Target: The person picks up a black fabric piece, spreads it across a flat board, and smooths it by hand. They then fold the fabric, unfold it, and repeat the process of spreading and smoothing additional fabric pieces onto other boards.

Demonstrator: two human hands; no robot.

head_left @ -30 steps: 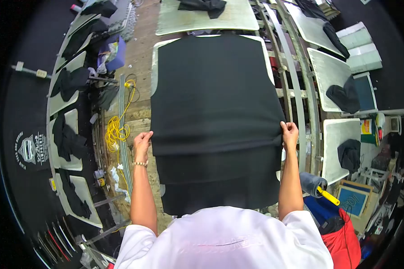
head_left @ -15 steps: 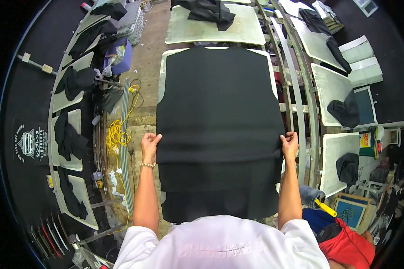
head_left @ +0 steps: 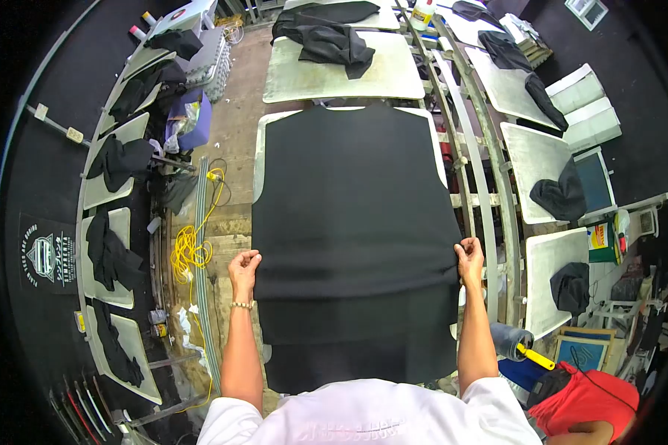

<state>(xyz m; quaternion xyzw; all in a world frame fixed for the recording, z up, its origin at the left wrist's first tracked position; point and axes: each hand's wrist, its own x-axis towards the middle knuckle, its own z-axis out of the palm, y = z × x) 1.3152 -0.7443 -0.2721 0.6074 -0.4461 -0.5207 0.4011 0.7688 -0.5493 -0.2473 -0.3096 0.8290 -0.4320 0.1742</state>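
A black cut shirt panel lies spread over a pale board, its neckline at the far end. Soft creases run across it between my two hands. My left hand is closed at the panel's left edge, thumb and fingers pinched together on the cloth. At the right edge, my right hand pinches the fabric between thumb and fingers. The near end of the panel reaches down to my white shirt, which hides part of it.
Beyond stands another pale board with crumpled black cloth. Metal rails run along the right. Yellow cable lies coiled on the left floor. A roller with a yellow handle is near a person in red.
The view has tilted, so the boards and the panel sit lower in the picture. Both hands stay at the panel's side edges. The person in red has shifted slightly.
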